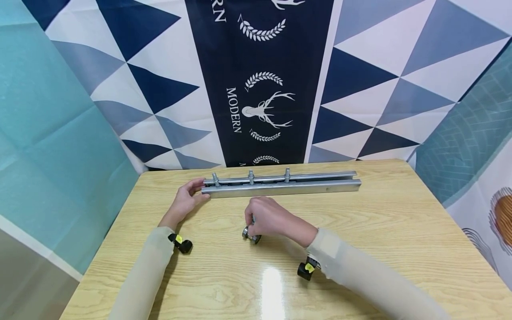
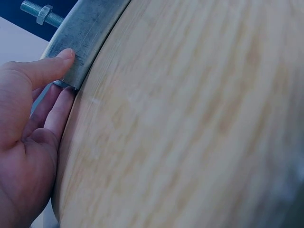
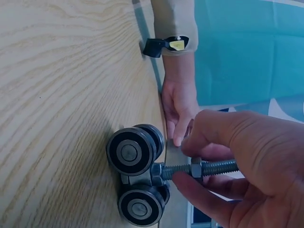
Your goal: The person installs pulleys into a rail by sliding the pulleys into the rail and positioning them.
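A long silver metal track lies across the back of the table, with three upright threaded bolts standing out of its slot. My left hand holds the track's left end. Its thumb lies on the side face and the other fingers are at the end. In front of the track, my right hand pinches the threaded bolt of a roller trolley. The trolley's black-rimmed wheels point down at the tabletop; whether they touch it I cannot tell.
The wooden table has its back edge just behind the track. A patterned cloth with a deer print hangs behind it, and a teal cloth hangs at the left. Both wrists wear small black cameras.
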{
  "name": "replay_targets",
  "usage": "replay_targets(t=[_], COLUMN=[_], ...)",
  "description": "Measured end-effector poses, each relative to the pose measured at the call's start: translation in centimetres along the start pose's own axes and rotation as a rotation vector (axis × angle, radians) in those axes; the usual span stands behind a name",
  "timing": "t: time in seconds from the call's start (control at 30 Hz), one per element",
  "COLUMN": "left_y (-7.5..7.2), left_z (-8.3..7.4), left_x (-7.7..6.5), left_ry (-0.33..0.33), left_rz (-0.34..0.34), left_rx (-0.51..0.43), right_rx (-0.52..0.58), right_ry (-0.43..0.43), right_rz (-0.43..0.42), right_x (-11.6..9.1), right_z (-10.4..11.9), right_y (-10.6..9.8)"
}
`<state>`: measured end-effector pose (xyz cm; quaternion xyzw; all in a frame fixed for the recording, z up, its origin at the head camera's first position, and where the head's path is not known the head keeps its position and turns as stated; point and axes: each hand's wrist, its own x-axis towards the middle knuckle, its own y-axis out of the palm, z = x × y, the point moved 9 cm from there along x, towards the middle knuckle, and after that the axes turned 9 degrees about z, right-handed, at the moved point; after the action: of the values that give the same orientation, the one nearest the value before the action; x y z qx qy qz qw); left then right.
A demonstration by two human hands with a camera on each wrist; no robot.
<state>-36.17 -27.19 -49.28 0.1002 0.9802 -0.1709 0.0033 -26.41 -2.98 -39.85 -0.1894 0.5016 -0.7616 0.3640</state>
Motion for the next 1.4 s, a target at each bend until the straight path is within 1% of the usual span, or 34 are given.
replay_targets(t=[0.23,0.57,0.83,1.17,1.4], left_y=[0.1,0.1,0.1,0.1,0.1], left_z=[-0.2,-0.3,-0.4,-0.3,-0.2], left_x=[0.0,0.0,-0.1,-0.1,-0.1], left_ry=[-0.01,0.003,0.003,-0.013,-0.012], left_rz=[0.006,0.001,-0.002,0.002,0.005], left_rx=[0.005,-0.002,-0.004,0.006,0.01], right_rx=[-0.079,-0.09,-0.123,-0.114,-0.118], right_ry=[0.001,0.032,0.031,0.001,-0.014], right_rz=[0.009,0.019,0.03,0.011,-0.022], right_x=[0.4,0.7,0.7,0.0,-1.1], right_z=[0.5,0.7,1.0,1.4,0.7], right_y=[0.0,0.1,0.0,-1.1,-1.3])
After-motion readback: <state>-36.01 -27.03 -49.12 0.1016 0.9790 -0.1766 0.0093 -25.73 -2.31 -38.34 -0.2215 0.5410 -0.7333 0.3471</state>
